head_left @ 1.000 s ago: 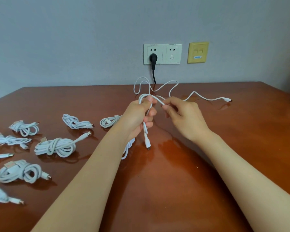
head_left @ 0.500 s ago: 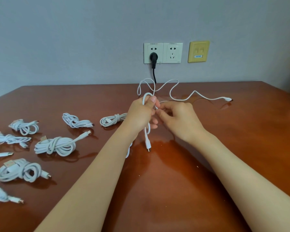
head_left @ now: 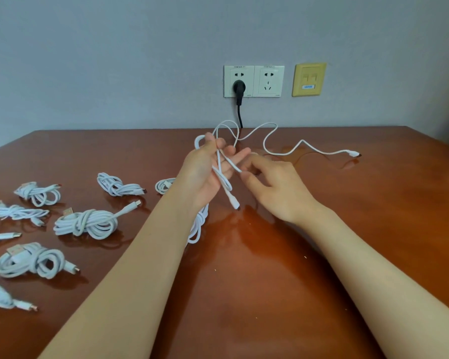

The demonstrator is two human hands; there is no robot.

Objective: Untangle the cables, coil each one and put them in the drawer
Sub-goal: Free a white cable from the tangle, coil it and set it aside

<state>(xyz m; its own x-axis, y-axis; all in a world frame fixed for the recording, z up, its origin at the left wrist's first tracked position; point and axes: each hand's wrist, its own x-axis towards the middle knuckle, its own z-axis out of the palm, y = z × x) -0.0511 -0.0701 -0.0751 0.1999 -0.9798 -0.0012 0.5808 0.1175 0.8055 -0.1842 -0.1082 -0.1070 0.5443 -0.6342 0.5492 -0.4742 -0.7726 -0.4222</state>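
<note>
Above the brown surface (head_left: pixel 270 281) we are coiling the white cable (head_left: pixel 283 152), left hand (head_left: pixel 205 172) gripping its loops, right hand (head_left: pixel 278 187) pinching one strand, and the next wrap is probably calling for that trailing slack.

No legible text or labels.

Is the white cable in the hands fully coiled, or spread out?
Mostly spread out. The left hand holds a loop or two of the cable, but its tail snakes loose across the table.
</note>
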